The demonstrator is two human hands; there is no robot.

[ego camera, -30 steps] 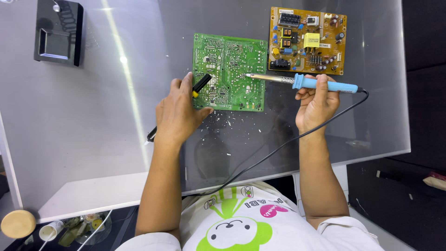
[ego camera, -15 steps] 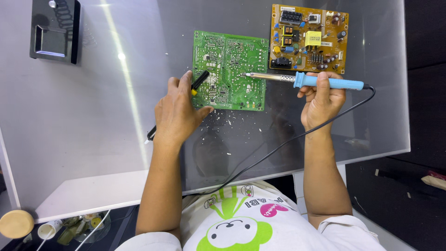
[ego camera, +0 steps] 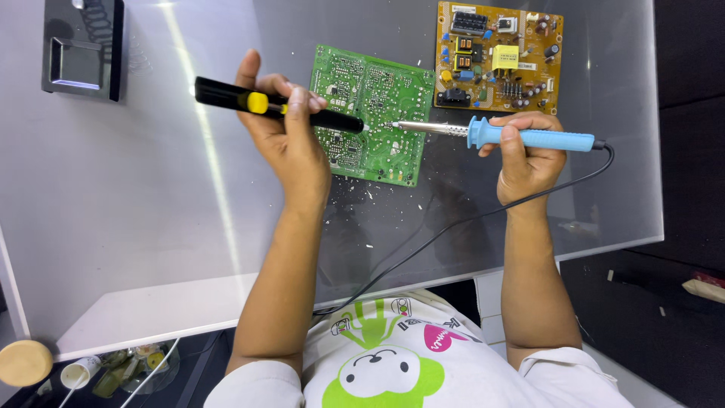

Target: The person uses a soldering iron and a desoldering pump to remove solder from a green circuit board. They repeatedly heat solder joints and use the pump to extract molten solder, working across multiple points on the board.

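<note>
The left hand point(ego camera: 291, 140) has its fingers curled tight around a black desoldering pump point(ego camera: 276, 106) with a yellow button, its nozzle pointing toward 3 o'clock onto the green circuit board point(ego camera: 371, 113). The right hand point(ego camera: 529, 155) grips the blue handle of a soldering iron point(ego camera: 495, 134), tip toward 9 o'clock, meeting the nozzle on the board. An orange circuit board point(ego camera: 498, 57) lies at 1 o'clock, just apart. The grey table point(ego camera: 151, 227) has open room toward 7 o'clock; its near edge runs below the forearms.
</note>
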